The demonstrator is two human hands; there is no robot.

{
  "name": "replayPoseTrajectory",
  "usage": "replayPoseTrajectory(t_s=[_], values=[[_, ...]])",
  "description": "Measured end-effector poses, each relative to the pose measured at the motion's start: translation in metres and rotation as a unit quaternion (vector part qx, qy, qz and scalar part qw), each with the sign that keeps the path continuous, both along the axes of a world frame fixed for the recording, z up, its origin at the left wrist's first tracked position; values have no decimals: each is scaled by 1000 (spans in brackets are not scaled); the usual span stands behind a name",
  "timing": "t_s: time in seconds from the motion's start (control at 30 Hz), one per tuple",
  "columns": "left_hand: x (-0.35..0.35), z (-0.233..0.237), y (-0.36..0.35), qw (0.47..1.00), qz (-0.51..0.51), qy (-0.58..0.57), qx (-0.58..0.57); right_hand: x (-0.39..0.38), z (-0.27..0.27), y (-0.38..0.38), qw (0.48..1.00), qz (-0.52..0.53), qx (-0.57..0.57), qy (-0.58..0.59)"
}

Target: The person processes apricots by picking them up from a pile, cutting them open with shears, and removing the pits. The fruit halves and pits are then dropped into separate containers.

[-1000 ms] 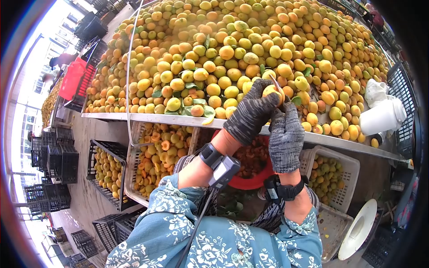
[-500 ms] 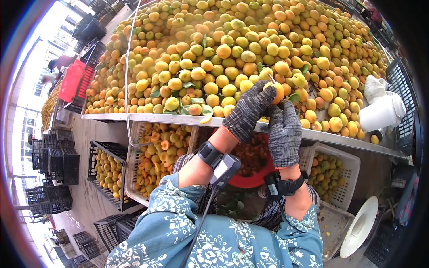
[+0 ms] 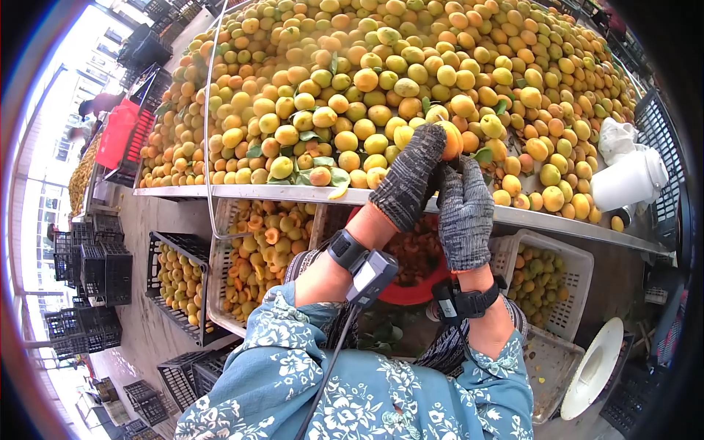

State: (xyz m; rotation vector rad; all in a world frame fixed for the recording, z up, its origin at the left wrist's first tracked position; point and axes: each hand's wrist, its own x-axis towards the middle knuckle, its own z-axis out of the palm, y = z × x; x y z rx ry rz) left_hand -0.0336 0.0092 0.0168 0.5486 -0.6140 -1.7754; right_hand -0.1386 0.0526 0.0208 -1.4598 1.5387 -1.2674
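Observation:
My left hand, in a dark grey knitted glove, is closed around an orange-yellow apricot just above the table's front edge. A groove or cut line seems to run down the fruit. Just below it, my right hand, gloved the same way, has its fingers together and pointing up to the fruit's underside. Its fingertips are partly hidden, so whatever they pinch cannot be made out. Behind both hands lies a large heap of apricots with a few green leaves among them.
A metal table edge runs below the heap. Beneath stand a crate of split apricots, a red tub with dark bits, and a pale crate of greenish fruit. At right are a white container and a straw hat.
The left hand has turned and risen slightly, covering more of the apricot. A thin tip that showed above the fruit is no longer visible. The right hand stays close below.

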Motion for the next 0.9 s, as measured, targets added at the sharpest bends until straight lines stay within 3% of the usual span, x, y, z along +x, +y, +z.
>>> replayPoseTrajectory(t_s=[0.07,0.13,0.17,0.4,0.47,0.53,0.6,0.73,0.9], values=[[5,7,3,999,2,-47,-23,-4,-2,-3,993,-8,-68,95],[11,11,2,973,11,-214,-90,-8,5,-1,998,5,-27,56],[12,11,-2,969,7,-223,-105,-9,8,0,1000,18,16,17],[13,6,-2,994,19,-91,-54,2,12,12,983,-38,-46,174],[4,-9,-6,996,58,-57,-35,3,22,12,984,-24,46,173],[-1,-16,-5,990,56,-104,-74,-1,7,4,992,-20,-18,125],[-4,-3,5,995,47,-76,34,-2,13,4,983,-13,21,183],[7,-16,-3,995,-19,-19,101,2,24,9,952,19,47,301],[6,-20,0,994,37,-54,83,8,27,9,956,32,72,283]])
